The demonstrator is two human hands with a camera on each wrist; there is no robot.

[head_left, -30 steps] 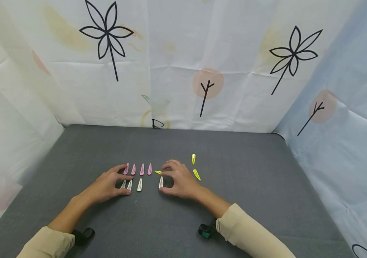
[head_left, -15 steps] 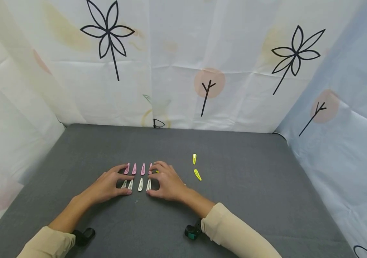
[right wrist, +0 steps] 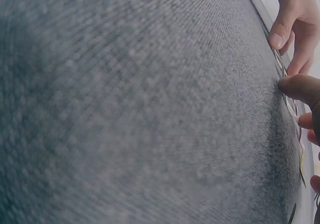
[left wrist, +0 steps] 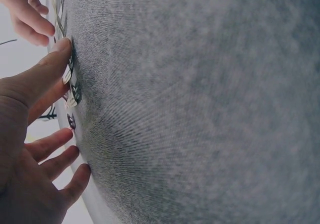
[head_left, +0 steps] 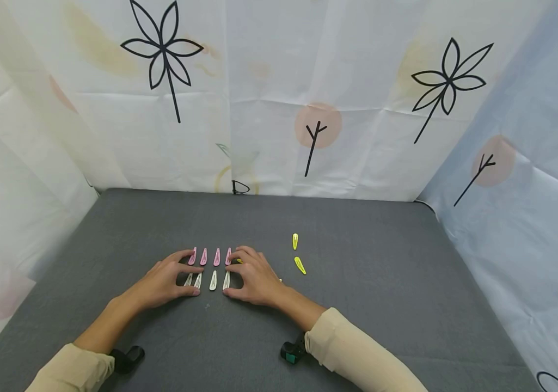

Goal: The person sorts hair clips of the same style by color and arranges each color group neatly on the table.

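Note:
On the grey table lie two rows of snap hair clips. My left hand pinches a white hair clip in the front row, thumb at its near end and index finger at its far end. Just left of it is another white clip, partly behind the fingers. My right hand holds the row's rightmost white clip the same way, by its two ends. One white clip lies untouched between the hands. Behind them runs a row of pink clips, the outer ones beside my fingertips.
Two yellow clips lie right of my right hand, one beyond the other. A further yellow clip is mostly hidden behind that hand's fingers. Printed white cloth closes off the table's back and both sides.
My right hand has slid left with its white clip, bringing it in line beside the middle white one; over the last half second it stays there. The left hand has kept its place.

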